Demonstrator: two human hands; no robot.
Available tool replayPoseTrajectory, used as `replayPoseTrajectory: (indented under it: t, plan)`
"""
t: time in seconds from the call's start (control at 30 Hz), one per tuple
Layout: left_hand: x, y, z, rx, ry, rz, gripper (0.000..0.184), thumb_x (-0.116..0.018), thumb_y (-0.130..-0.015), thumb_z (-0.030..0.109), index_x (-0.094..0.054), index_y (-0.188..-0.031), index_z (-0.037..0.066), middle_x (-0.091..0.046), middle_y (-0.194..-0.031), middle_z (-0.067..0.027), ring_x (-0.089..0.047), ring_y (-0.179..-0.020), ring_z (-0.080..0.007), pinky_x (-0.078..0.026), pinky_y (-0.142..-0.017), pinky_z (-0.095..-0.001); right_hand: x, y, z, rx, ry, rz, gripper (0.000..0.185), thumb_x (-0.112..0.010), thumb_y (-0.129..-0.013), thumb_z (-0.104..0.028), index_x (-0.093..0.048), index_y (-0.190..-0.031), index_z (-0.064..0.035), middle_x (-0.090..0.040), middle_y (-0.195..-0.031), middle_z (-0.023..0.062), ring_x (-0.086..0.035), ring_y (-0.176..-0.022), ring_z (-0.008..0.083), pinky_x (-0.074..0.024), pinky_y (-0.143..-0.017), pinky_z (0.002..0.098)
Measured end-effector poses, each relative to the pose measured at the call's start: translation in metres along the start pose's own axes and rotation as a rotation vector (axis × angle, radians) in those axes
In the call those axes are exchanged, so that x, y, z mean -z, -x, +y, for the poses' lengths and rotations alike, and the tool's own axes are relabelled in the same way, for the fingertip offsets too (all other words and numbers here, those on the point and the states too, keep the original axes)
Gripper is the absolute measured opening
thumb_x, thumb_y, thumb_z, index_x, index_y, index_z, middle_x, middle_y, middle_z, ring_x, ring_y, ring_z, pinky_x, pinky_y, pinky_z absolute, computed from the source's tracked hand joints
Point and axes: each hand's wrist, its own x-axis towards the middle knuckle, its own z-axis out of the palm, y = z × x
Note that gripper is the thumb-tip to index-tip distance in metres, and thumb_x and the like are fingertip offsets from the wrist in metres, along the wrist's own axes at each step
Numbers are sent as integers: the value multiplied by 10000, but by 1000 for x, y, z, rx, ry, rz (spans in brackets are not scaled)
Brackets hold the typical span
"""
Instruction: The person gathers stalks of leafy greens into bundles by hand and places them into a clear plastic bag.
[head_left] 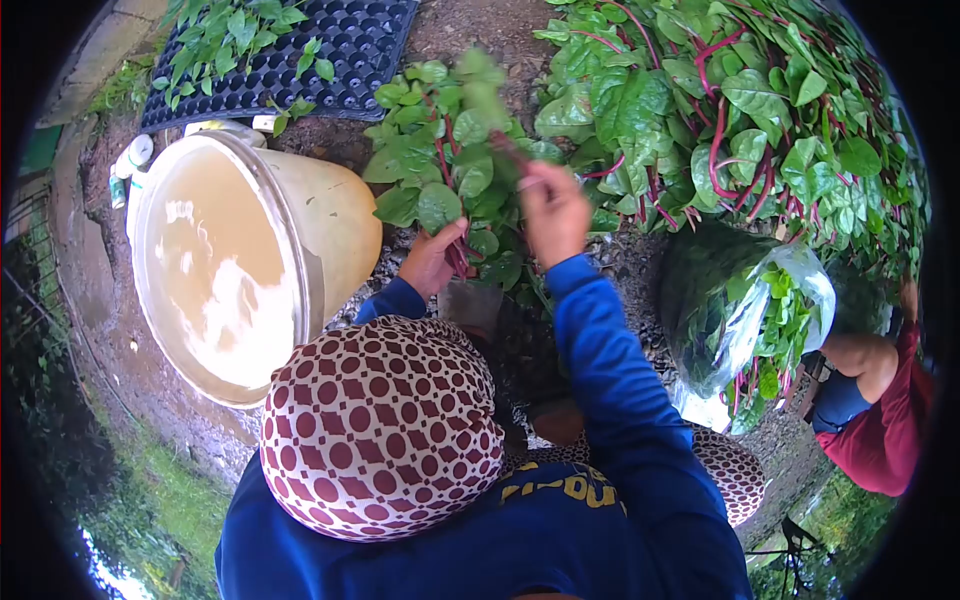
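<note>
My left hand [430,258] is closed around the red stems of a bunch of leafy greens [438,205], which look like Malabar spinach. Its leaves fan out beyond my fingers. Up and to the right of it, my right hand [555,212] pinches the stem of a single sprig [487,105], smeared by motion. A large pile of the same red-stemmed greens [700,110] lies to the right of my hands. Close beside my left hand stands a big pale bucket [335,215] of cloudy brownish water.
A black seedling tray [350,60] with some green plants lies at the back left. A clear plastic bag [815,290] of greens stands to the right. Past it sits another person in a red sleeve [890,420]. My patterned knee [385,430] is near the bucket.
</note>
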Motion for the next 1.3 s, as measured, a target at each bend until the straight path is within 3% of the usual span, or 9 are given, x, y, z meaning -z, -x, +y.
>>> replayPoseTrajectory:
  t: [0.17, 0.23, 0.33, 0.5, 0.67, 0.87, 1.03, 1.13, 1.3]
  plan:
    - [4, -9, 1, 9, 253, 66, 200, -585, -894, 229, -587, -1029, 82, -634, -943, -55, -638, -776, -193, -531, -638, -354, -21, 44, -45, 189, 216, -480, 163, -666, -716, -130, -663, -879, -115, -637, -863, 88, -575, -887, 275, -487, -744, 380]
    - [11, 2, 13, -23, 145, 96, 198, -584, -893, 204, -585, -1043, 75, -637, -954, -57, -639, -805, -196, -533, -662, -347, -13, 32, -23, 213, 92, -353, 122, -666, -722, -137, -675, -843, -129, -638, -850, 87, -589, -862, 280, -494, -741, 377]
    - [20, 17, 20, -158, -7, 103, 282, -573, -892, 189, -547, -1131, 41, -640, -982, -87, -636, -872, -215, -529, -755, -367, 20, -1, 32, -16, 414, -159, 127, -660, -759, -212, -688, -841, -119, -656, -858, 103, -623, -824, 283, -509, -746, 387]
    - [17, 32, 7, -307, -34, 159, 343, -578, -882, 129, -506, -1201, 28, -617, -1056, -85, -617, -916, -201, -516, -791, -353, 48, -7, 91, -412, 635, -645, 293, -700, -716, -364, -694, -934, -169, -680, -928, 108, -639, -873, 333, -506, -789, 406]
    - [21, 33, 0, -292, -235, 276, 348, -566, -882, 91, -488, -1217, 35, -588, -1122, -85, -583, -998, -203, -499, -829, -347, 51, -16, 42, -57, 650, -155, 152, -720, -660, -258, -696, -793, -187, -641, -920, 84, -623, -850, 274, -515, -715, 382]
    - [23, 13, -14, -155, 70, 194, 299, -594, -869, 95, -534, -1152, 22, -621, -1038, -81, -614, -899, -185, -526, -737, -336, -6, 43, -55, 271, 206, -391, 131, -707, -649, -150, -626, -735, -93, -600, -831, 78, -574, -833, 291, -480, -733, 405]
    - [24, 17, -2, -190, 128, 156, 312, -569, -877, 78, -513, -1182, 37, -609, -1074, -95, -615, -915, -205, -525, -764, -341, -8, 60, -30, 177, -8, -333, 180, -671, -713, -101, -639, -889, -78, -590, -868, 113, -590, -833, 299, -488, -735, 383]
    - [18, 28, -4, -315, -23, 197, 325, -537, -895, 97, -493, -1208, 23, -591, -1117, -102, -598, -973, -219, -503, -829, -347, 22, 44, 3, -153, 470, -362, 166, -695, -707, -182, -583, -786, -88, -597, -825, 108, -604, -765, 304, -493, -670, 396]
    - [19, 27, -18, -471, -178, 338, 333, -589, -843, 20, -514, -1167, 11, -606, -1072, -72, -590, -923, -172, -475, -806, -303, 25, 49, 48, -132, 741, -357, 211, -707, -686, -201, -588, -819, -90, -640, -769, 108, -634, -714, 304, -497, -682, 414]
